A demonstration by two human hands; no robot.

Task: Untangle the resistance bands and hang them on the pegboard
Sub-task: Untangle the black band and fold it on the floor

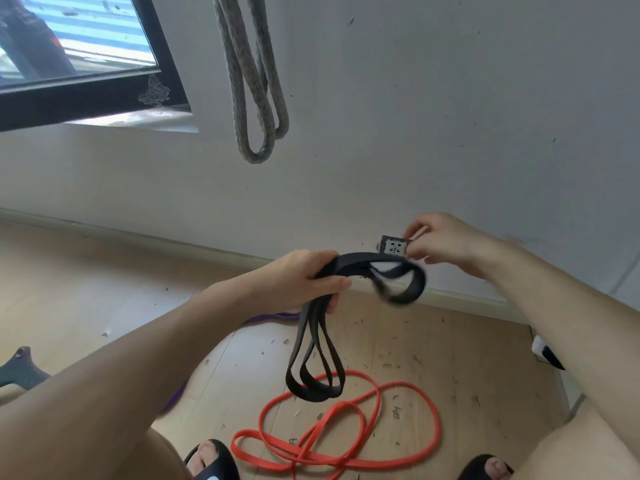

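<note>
Holding the black band [346,271] up at mid-frame, between both hands. Left hand [304,277] curled round the bunched strands, thumb across the front; from that grip the band runs two ways: a short stretch rightward, roughly level, ending in a blurred loop at centre right, and a longer hang of loops straight down toward the floor [104,271]. Right hand [446,242] sits just right of and slightly above the blurred loop, fingers drawn together as if pinching; whether they have a strand between them I cannot tell, the loop is smeared. So the working end lies directly left of and below the right hand, long axis left-to-right; the right hand is the nearer one to it, the left is the anchor.

Counts:
- black band: one, folded into several loops
- orange band [346,434]: one, lying in crossed coils on the floor at lower centre, under the hanging black loops but apart from them
- purple band [266,318]: one, only partly seen on the floor behind the left forearm
- grey rope [256,84]: one doubled hank hanging against the wall, upper centre

No pegboard in view. Judgement: untangling stage, hanging not yet begun.
</note>
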